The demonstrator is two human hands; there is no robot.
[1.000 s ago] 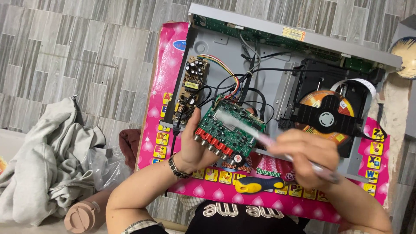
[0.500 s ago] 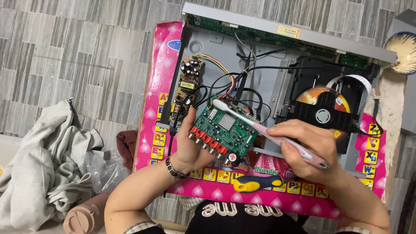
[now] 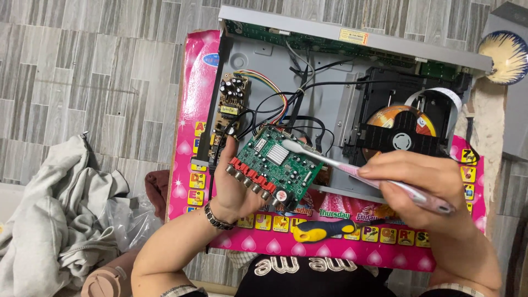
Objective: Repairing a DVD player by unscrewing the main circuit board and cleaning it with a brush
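My left hand (image 3: 234, 184) grips a green circuit board (image 3: 275, 164) by its edge with the row of red and white round sockets, tilted above the opened disc player. My right hand (image 3: 423, 184) holds a pink toothbrush (image 3: 352, 166) by the handle. Its white bristle head rests on the upper right part of the board. The player's grey metal chassis (image 3: 324, 99) lies open on a pink play mat (image 3: 190, 110), with a small brown power board (image 3: 231, 104), coloured wires and a black disc drive (image 3: 401, 132) holding an orange disc inside.
A screwdriver with a yellow and black handle (image 3: 322, 230) lies on the mat near my body. A grey garment (image 3: 60, 214) is heaped at the left on the grey tiled floor. A round brush (image 3: 509, 55) sits at the top right.
The toothbrush head has shifted along the upper part of the board between frames. My left hand keeps the board in about the same place.
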